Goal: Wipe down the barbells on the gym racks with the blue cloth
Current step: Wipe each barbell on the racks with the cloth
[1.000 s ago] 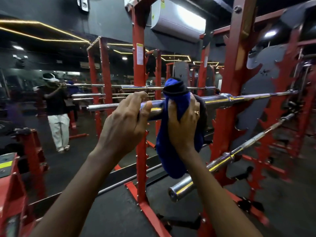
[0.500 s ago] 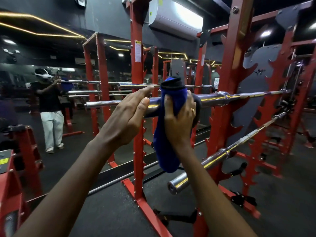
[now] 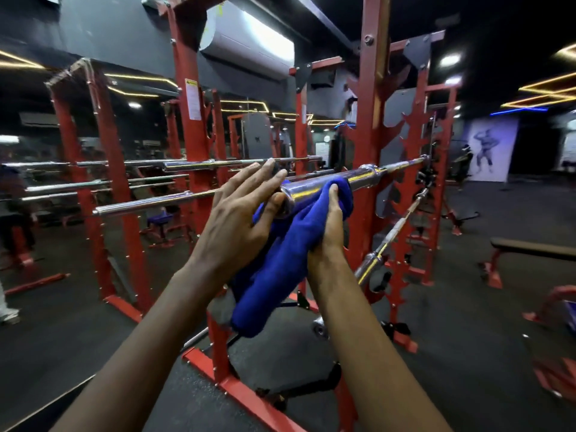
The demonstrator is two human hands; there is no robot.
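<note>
Where the red rack point(image 3: 372, 126) rises through the middle of the view, its uprights carry a chrome barbell point(image 3: 314, 189) that lies nearly level, its thick sleeve end pointing toward the person. A second, lower barbell point(image 3: 388, 241) slants down from the rack's right side toward the dark floor point(image 3: 467, 322). To the left, a mirror wall point(image 3: 37, 157) repeats the red frames and bars. The blue cloth point(image 3: 274, 272) is pressed up under the sleeve end of the upper barbell and hangs down in a long fold between the two forearms. The right hand point(image 3: 327, 226) is closed around the cloth from below, thumb up against the fabric, holding it against the chrome. The left hand point(image 3: 240, 219) is open, fingers straight and spread, its fingertips at the bar's end and its palm beside the cloth; it grips nothing.
</note>
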